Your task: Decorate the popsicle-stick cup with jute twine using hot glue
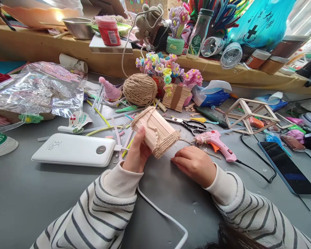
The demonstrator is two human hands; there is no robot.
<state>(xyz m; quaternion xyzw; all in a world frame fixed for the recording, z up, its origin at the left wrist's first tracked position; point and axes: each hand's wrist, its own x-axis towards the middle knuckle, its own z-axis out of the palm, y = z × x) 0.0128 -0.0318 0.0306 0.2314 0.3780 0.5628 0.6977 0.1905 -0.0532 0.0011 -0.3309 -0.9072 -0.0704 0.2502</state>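
My left hand (136, 154) is closed around a small craft-stick box (150, 125), its thumb on the near side. The box is tilted, with jute twine (168, 144) wound around both ends and a loose piece of twine across its side. My right hand (195, 165) rests low over the table to the right of the box, apart from it. Its fingers are curled and pressed together; whatever is at their tips is too small to name. A pink hot glue gun (217, 141) lies just beyond that hand, with black-handled scissors (188, 124) behind it.
A white power bank (74, 150) with a cable lies at left. Behind are a twine ball (140, 90), a pink cone (111, 90) and pipe-cleaner flowers (162, 67). A phone (287, 167) and a wooden stick frame (251, 114) are at right. A cluttered shelf (106, 62) runs along the back.
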